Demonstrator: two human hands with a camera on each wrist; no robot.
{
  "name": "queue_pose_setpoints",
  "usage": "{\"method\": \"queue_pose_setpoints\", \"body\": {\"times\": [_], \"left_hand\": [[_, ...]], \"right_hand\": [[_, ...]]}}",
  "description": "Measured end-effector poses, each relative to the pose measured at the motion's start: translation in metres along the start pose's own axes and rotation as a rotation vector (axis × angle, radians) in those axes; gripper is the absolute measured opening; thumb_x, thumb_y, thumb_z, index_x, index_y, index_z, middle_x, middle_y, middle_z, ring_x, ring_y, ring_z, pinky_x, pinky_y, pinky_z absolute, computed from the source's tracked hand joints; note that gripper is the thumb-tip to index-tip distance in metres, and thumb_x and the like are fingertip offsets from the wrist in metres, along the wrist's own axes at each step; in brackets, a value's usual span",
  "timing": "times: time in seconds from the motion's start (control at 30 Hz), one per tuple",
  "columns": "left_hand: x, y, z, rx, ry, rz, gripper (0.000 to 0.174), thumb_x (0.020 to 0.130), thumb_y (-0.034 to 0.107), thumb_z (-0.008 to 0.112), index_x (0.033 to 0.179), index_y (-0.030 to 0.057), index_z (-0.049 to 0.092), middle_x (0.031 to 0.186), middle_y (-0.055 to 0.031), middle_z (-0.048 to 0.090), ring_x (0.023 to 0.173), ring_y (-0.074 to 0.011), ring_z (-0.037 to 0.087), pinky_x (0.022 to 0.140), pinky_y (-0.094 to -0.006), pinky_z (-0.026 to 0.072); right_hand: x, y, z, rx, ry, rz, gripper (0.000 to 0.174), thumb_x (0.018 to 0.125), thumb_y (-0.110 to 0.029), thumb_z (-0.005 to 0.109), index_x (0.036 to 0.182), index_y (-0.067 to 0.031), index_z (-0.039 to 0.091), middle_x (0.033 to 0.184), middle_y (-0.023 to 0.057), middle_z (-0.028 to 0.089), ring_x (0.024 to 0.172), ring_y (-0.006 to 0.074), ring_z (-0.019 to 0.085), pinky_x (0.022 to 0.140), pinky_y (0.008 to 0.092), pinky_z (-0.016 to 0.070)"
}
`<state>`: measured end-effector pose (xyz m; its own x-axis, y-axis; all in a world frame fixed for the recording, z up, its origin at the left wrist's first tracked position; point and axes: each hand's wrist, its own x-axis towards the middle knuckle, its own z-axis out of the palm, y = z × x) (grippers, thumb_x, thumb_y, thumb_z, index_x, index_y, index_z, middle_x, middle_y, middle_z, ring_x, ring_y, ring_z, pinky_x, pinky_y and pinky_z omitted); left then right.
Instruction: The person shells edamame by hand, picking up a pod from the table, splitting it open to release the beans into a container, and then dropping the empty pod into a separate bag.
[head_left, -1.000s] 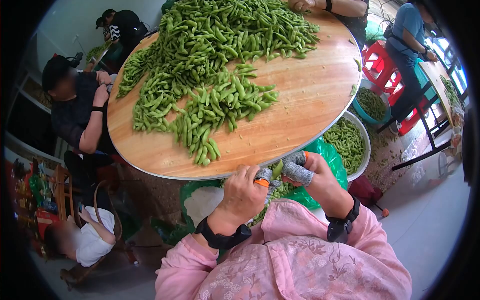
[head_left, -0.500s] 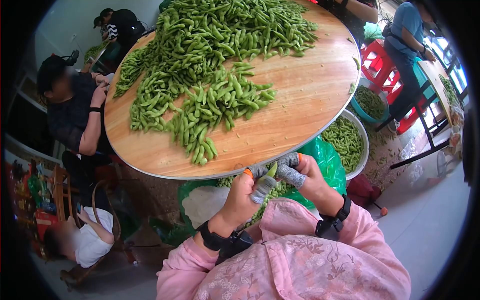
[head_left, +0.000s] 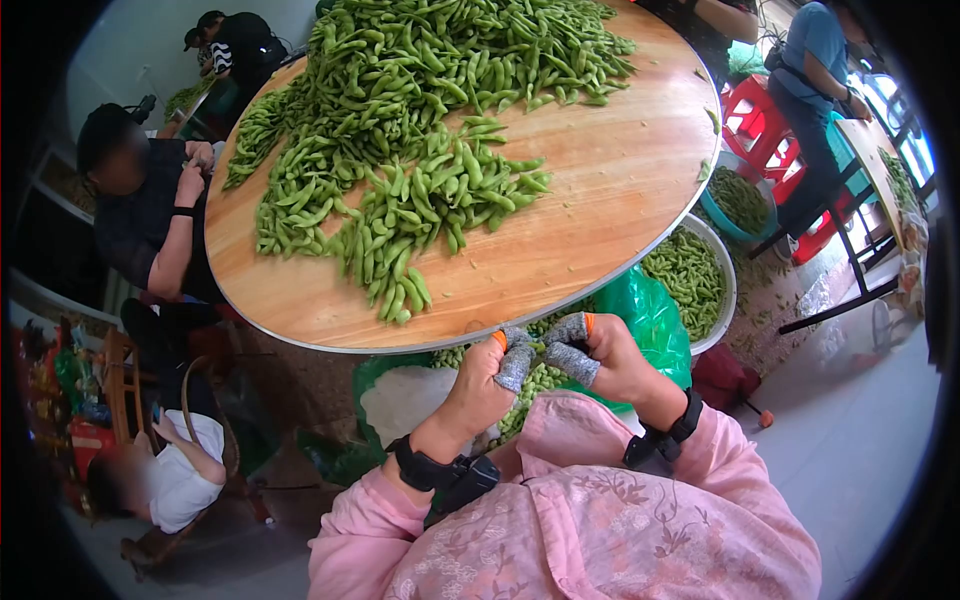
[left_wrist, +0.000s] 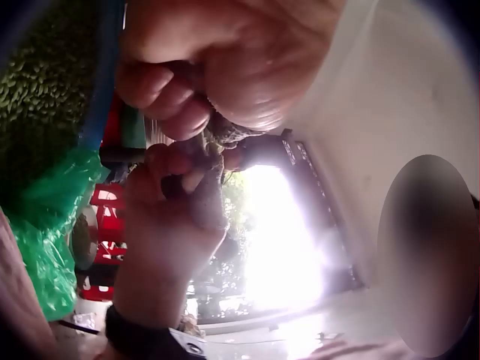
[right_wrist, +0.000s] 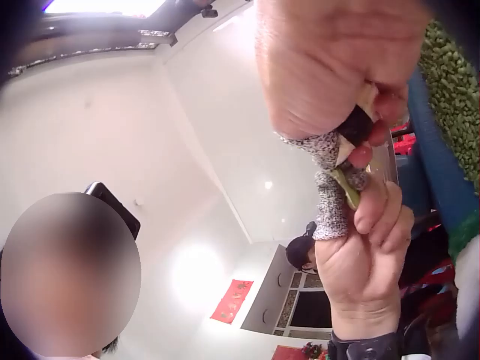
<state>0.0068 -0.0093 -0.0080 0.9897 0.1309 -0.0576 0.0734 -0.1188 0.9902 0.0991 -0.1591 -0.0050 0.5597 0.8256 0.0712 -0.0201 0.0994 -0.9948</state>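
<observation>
Both hands meet just off the near edge of a round wooden table (head_left: 590,225), with grey knitted covers on thumb and forefinger. My left hand (head_left: 478,385) pinches a green edamame pod (right_wrist: 346,189) between its covered thumb and forefinger. From the other side, my right hand (head_left: 618,365) pinches the pod's opposite end, its covered fingertips right against those of the left. Most of the pod is hidden by the fingers in the head view. Beneath the hands lie loose edamame pods (head_left: 540,385). A big heap of edamame (head_left: 430,90) covers the table's far left part.
Green plastic bags (head_left: 650,310) hang around the pods at my lap. Right of the table are a white basin (head_left: 728,290) and a blue basin (head_left: 745,236) of pods, with red stools (head_left: 755,120) behind. Someone in dark clothes (head_left: 130,220) sits at the table's left.
The left fingers have turned from back-of-hand up to showing the covered thumb and forefinger. The pod, upright and visible half a second ago, is now mostly hidden between the joined fingertips.
</observation>
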Motion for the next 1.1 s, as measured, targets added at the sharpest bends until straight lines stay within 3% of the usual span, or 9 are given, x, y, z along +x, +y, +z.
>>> {"method": "queue_pose_setpoints", "body": {"times": [0.3,0.37,0.43,0.5,0.63,0.73,0.83,1.03,1.1], "left_hand": [[0.001,-0.038,0.001,0.174,-0.018,0.018,0.026,0.077,0.003,0.045,0.102,0.002,0.054,0.086,-0.0057,0.058,0.078,-0.0151,0.053,0.071,-0.0278,0.043],[0.001,-0.033,-0.004,0.489,-0.031,-0.065,0.031,0.076,0.005,0.05,0.106,0.0032,0.053,0.09,-0.0139,0.06,0.084,-0.0233,0.056,0.077,-0.0288,0.0415],[0.001,-0.026,-0.006,0.547,-0.067,-0.199,0.035,0.074,0.007,0.054,0.109,0.0049,0.052,0.093,-0.0191,0.058,0.089,-0.0306,0.055,0.081,-0.0316,0.0404],[0.003,-0.042,-0.01,0.775,-0.067,0.126,0.037,0.074,0.01,0.056,0.11,0.0052,0.052,0.094,-0.0185,0.059,0.09,-0.0331,0.054,0.081,-0.0353,0.0405],[0.003,-0.058,-0.014,0.9,-0.039,0.24,0.032,0.074,0.013,0.056,0.105,0.005,0.054,0.091,-0.0194,0.058,0.087,-0.0338,0.054,0.077,-0.0379,0.0415],[-0.005,-0.039,-0.018,0.722,-0.151,-0.094,0.029,0.073,0.013,0.058,0.1,0.0037,0.057,0.084,-0.0189,0.059,0.078,-0.0341,0.056,0.069,-0.0371,0.0439],[-0.017,-0.045,-0.032,0.727,-0.12,-0.108,0.024,0.072,0.013,0.059,0.093,0.0016,0.058,0.076,-0.0183,0.059,0.07,-0.0338,0.057,0.061,-0.0355,0.0445],[-0.022,-0.05,-0.042,0.651,-0.061,-0.166,0.013,0.066,0.004,0.051,0.078,-0.0007,0.055,0.069,-0.0216,0.055,0.068,-0.0375,0.054,0.059,-0.0418,0.0411],[-0.012,-0.054,-0.033,0.634,-0.081,-0.104,0.013,0.066,0.004,0.051,0.077,-0.0001,0.055,0.068,-0.0216,0.055,0.068,-0.0375,0.054,0.059,-0.0425,0.0411]], "right_hand": [[-0.015,0.021,-0.035,-0.177,0.44,-0.024,0.006,0.077,-0.005,0.057,0.08,0.0004,0.059,0.067,0.0015,0.055,0.063,0.0081,0.048,0.057,0.0227,0.0418],[-0.028,0.025,-0.096,-0.402,0.501,-0.037,0.009,0.076,-0.004,0.058,0.084,-0.0001,0.06,0.067,0.0038,0.058,0.062,0.0095,0.052,0.057,0.0238,0.0433],[-0.042,0.017,-0.134,-1.21,0.794,0.208,0.02,0.067,-0.002,0.058,0.086,-0.0005,0.058,0.068,0.0172,0.06,0.062,0.028,0.06,0.056,0.0354,0.0467],[-0.045,0.017,-0.145,-1.499,0.71,0.37,0.019,0.065,-0.003,0.056,0.084,-0.0031,0.058,0.071,0.0192,0.058,0.069,0.0338,0.058,0.059,0.0401,0.046],[-0.018,0.049,-0.1,-1.296,0.385,0.434,0.013,0.065,-0.007,0.052,0.075,-0.0087,0.06,0.07,0.0154,0.059,0.069,0.0333,0.058,0.06,0.0418,0.046],[0.011,0.097,-0.07,-1.446,-0.033,0.317,0.013,0.07,-0.012,0.051,0.079,-0.0119,0.06,0.071,0.0124,0.06,0.069,0.0317,0.058,0.059,0.0386,0.0472],[0.033,0.152,-0.068,-1.511,-0.182,0.246,0.014,0.072,-0.012,0.051,0.082,-0.0109,0.061,0.075,0.0115,0.061,0.073,0.0308,0.059,0.061,0.0377,0.0474],[0.051,0.19,-0.077,-1.545,0.169,-0.365,0.017,0.072,-0.013,0.051,0.084,-0.0093,0.062,0.086,0.0131,0.061,0.076,0.0296,0.059,0.063,0.0378,0.0478],[0.045,0.159,-0.069,-1.441,0.105,-0.096,0.022,0.069,-0.013,0.054,0.09,-0.009,0.061,0.089,0.0146,0.06,0.082,0.0318,0.057,0.068,0.0385,0.0463]]}}
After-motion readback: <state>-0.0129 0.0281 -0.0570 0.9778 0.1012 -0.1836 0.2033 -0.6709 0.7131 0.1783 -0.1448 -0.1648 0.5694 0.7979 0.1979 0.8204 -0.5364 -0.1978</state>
